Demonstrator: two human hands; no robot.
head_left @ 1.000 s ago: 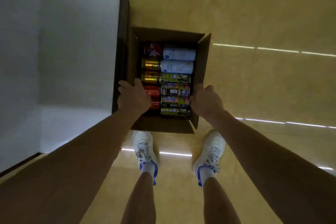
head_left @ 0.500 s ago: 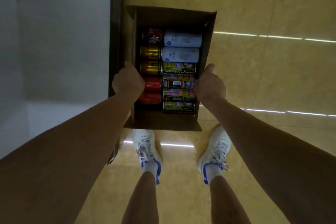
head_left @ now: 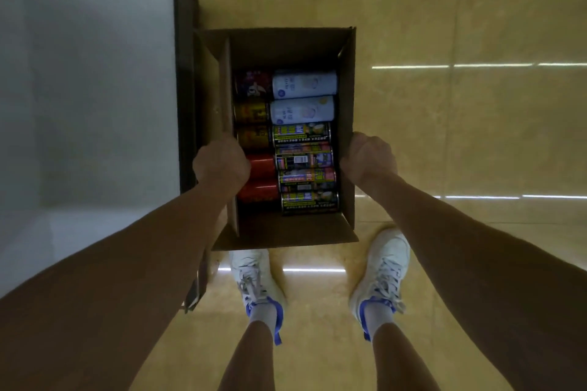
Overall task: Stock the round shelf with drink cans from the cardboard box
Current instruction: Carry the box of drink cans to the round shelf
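Note:
An open cardboard box [head_left: 286, 44] sits in front of my feet, above the tan floor. Drink cans lie on their sides inside it in two columns: two white cans [head_left: 303, 84] at the far right, several green-labelled cans [head_left: 303, 165] below them, gold cans [head_left: 252, 113] and red cans [head_left: 260, 165] in the left column. My left hand [head_left: 220, 165] grips the box's left wall, fingers curled over its edge. My right hand [head_left: 370, 160] grips the right wall the same way. The round shelf is not in view.
A white surface with a dark brown edge [head_left: 182, 89] runs along the box's left side. My two white shoes [head_left: 254, 276] stand on the glossy tan tiled floor [head_left: 460, 136] just behind the box.
Both hands have closed from resting on the box's sides to gripping its walls. The box now looks larger and closer to the camera, with its flaps upright.

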